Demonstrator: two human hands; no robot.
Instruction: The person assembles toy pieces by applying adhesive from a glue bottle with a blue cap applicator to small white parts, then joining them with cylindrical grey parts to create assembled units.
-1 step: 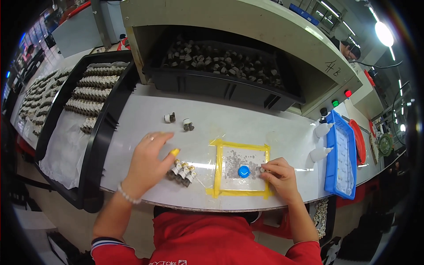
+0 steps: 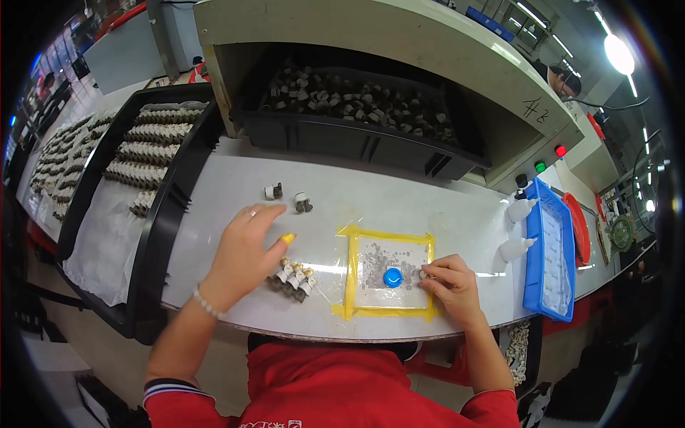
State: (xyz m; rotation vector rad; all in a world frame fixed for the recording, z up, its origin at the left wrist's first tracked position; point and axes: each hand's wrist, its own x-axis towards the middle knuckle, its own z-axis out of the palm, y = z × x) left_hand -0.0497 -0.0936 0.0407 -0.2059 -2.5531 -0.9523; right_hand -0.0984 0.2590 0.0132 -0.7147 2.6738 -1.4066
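Observation:
My left hand [image 2: 246, 246] hovers over the white table with its fingers apart, nothing in them, and yellow wrapping on the thumb. Just beyond its fingertips lie two small white-and-dark brown parts, one [image 2: 274, 191] on its side and another [image 2: 303, 202] to its right. Below the thumb stands a close row of similar parts with gold tops [image 2: 292, 279]. My right hand [image 2: 454, 289] pinches a small whitish piece [image 2: 426, 274], mostly hidden by the fingertips, at the right edge of a yellow-taped square [image 2: 352, 274]. A blue cap-like round dish [image 2: 393, 277] sits inside that square, among grey spots.
A black bin [image 2: 321, 143] heaped with such parts fills the shelf ahead. At left, a long black tray [image 2: 160, 235] holds rows of them on white lining. Two white squeeze bottles [image 2: 514, 249] stand by a blue tray [image 2: 549, 250] at right. Another person is at far right.
My left hand has shifted slightly away from me and to the right, toward the two loose parts. My right hand stays in place.

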